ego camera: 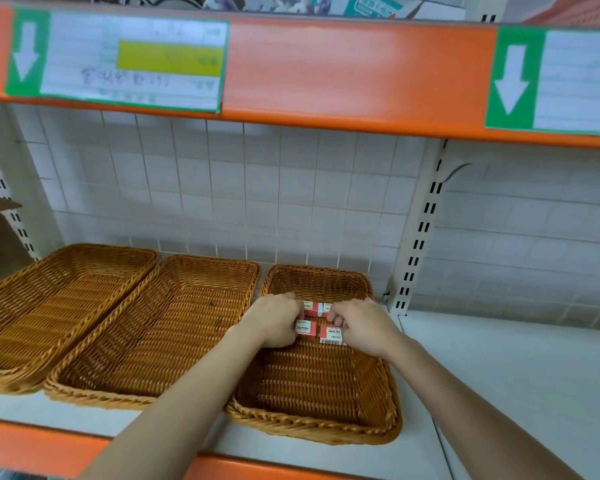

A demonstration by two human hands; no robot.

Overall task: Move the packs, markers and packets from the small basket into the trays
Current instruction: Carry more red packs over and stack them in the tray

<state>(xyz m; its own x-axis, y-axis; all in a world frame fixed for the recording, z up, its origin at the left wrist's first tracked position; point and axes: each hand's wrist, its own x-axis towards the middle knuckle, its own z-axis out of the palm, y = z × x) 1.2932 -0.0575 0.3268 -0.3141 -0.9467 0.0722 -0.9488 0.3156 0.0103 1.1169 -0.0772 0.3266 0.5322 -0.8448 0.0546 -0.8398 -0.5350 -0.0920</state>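
Small red-and-white packs being gathered by both hands inside the right-hand wicker tray.

Four packs (321,323) are seen lying about the middle of the right tray (312,420), in two pairs. The left hand (276,322) is curled round the left-side packs and the right hand (359,327) round the right-side ones, fingers bent over their tops. The middle tray (146,344), just left of the right tray, and the far-left tray (45,306) beyond it are seen bare. No small basket, markers or packets can be made out. The packs are judged light, stiff cardboard boxes with smooth, somewhat slippery faces; they are best pinched across opposite long sides, or pressed together as a block so none slips out.
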